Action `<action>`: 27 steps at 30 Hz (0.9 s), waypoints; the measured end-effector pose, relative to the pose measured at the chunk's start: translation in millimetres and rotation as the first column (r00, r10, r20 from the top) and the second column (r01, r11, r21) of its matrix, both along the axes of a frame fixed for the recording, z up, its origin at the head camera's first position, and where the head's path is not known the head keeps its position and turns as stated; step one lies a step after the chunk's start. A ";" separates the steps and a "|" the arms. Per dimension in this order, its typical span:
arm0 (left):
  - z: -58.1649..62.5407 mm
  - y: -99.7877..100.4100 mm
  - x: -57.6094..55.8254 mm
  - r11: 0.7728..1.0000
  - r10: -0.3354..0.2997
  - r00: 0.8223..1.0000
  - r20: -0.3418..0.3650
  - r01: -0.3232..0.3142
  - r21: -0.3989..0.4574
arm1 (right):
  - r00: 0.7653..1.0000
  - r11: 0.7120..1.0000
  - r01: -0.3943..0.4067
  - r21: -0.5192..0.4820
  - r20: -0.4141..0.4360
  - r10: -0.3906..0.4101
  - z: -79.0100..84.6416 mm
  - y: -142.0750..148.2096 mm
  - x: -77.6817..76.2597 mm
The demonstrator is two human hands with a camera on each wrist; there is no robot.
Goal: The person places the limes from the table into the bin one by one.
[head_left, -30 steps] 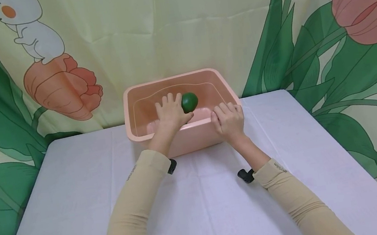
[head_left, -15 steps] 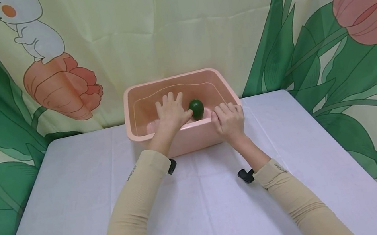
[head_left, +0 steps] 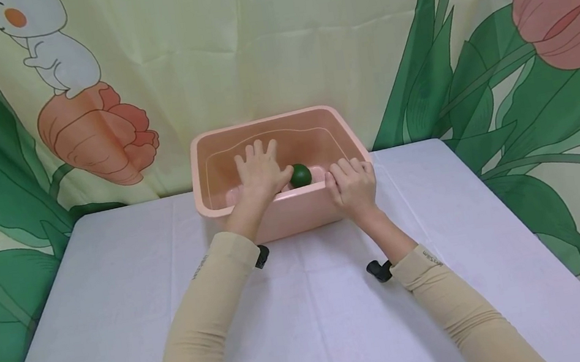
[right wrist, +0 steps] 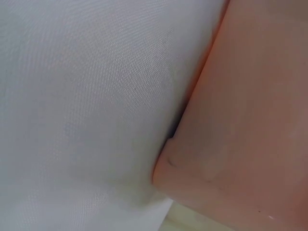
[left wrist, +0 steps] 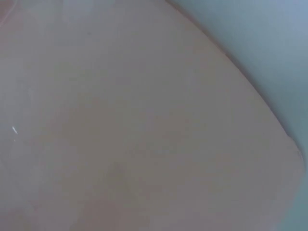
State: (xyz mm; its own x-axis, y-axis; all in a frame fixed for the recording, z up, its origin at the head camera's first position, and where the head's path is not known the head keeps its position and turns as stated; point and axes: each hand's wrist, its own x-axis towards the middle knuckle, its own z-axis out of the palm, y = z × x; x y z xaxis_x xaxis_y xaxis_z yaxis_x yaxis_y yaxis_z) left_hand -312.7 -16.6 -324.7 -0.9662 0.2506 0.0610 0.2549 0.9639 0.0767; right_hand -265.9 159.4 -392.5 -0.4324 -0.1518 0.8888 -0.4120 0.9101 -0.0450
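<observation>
A pink plastic bin (head_left: 295, 217) stands at the back of the table. My left hand (head_left: 260, 176) reaches over its front rim with fingers spread, holding nothing I can see. Just right of that thumb, low inside the bin, lies a smooth dark green rounded object (head_left: 300, 175); its exact kind is unclear, and the front rim hides its lower edge. My right hand (head_left: 353, 187) grips the bin's rim at the front right corner. The left wrist view is filled by the bin wall (left wrist: 144, 115). Another stretch of bin wall (right wrist: 250, 120) shows in the right wrist view.
A white cloth (head_left: 310, 326) covers the table. Behind the bin hangs a printed curtain (head_left: 270, 41) with tulips and a carrot, close to the table's back edge. Small black wrist cameras (head_left: 379, 270) stick out from the sleeves.
The green object has left the side of my left hand, dropped lower in the bin, and shifted right, then slightly back left. My left hand has spread its fingers; the right stays put.
</observation>
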 end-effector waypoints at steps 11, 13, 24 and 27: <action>7.8 -16.0 5.7 0.999 0.007 1.000 -0.013 -0.006 0.052 | 0.996 0.999 -0.004 0.046 0.085 0.001 2.8 3.9 1.4; 8.9 -18.4 8.1 0.998 0.004 1.000 -0.016 -0.002 0.070 | 0.993 0.999 -0.006 0.048 0.118 0.000 4.6 4.4 2.9; 15.9 -37.8 29.2 0.992 0.001 0.997 -0.081 0.009 0.126 | 0.873 0.994 -0.055 0.095 0.487 0.002 37.9 11.0 22.3; 18.8 -47.7 33.8 0.989 0.006 0.996 -0.088 0.007 0.151 | 0.885 0.989 -0.094 0.117 0.465 0.029 52.4 15.0 24.5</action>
State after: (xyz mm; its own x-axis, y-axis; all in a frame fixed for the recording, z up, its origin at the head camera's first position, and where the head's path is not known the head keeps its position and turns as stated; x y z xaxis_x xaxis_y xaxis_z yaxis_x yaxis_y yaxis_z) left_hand -278.9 -64.4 -305.9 -0.9552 0.2327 0.1828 0.2677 0.9429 0.1981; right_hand -241.4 174.4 -340.1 -0.7742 -0.2937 0.5607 -0.4294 0.8945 -0.1243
